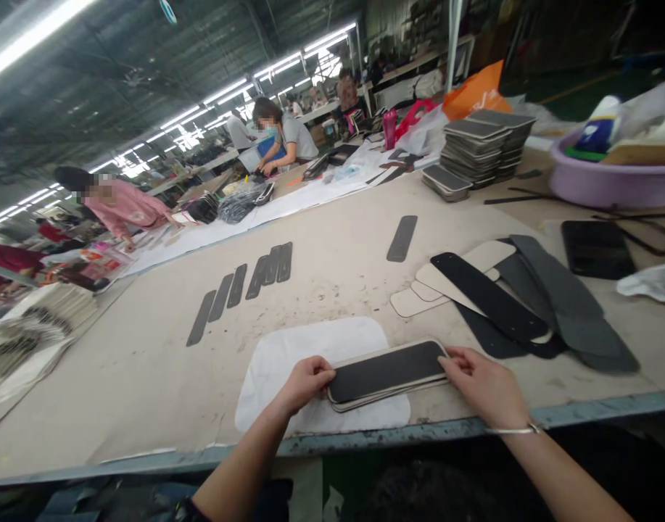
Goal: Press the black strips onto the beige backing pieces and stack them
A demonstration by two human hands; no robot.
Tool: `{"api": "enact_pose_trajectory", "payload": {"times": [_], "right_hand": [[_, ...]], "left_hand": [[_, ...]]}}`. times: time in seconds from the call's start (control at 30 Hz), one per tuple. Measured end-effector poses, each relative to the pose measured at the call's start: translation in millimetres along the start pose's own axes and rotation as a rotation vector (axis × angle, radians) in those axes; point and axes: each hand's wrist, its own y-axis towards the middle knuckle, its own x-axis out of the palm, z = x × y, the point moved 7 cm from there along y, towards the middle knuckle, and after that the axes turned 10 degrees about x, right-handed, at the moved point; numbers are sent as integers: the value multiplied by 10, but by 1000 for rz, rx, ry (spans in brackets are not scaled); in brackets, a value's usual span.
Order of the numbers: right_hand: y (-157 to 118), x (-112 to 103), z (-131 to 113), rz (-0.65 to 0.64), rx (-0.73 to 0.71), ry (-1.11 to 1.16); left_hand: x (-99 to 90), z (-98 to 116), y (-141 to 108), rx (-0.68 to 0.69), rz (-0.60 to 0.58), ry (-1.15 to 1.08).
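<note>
left hand [309, 380] and right hand [481, 380] pinch opposite ends of the dark-topped panels [386, 371], stacked partly over the white sheet [275, 362] near the table edge [376, 436]. light, even pressure from both ends should keep layers flush. loose panels [487, 293] lie beyond, right; dark strips [236, 286] farther left.

A thin stack of oblong panels [386, 372], round-cornered and dark on top with pale rims, sits slightly aslant, partly over a white sheet [270, 366]
</note>
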Motion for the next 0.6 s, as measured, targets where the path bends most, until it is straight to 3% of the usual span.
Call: {"api": "enact_pose_trajectory", "payload": {"times": [0.13, 0.3, 0.6], "right_hand": [[-19, -6, -4, 51, -27, -16], [-23, -2, -22, 73, -65, -16], [-27, -18, -36, 98, -96, -9]], "left_hand": [[-44, 17, -12, 56, 66, 55], [-98, 107, -55, 224, 153, 168], [-81, -52, -32, 128, 178, 268]]}}
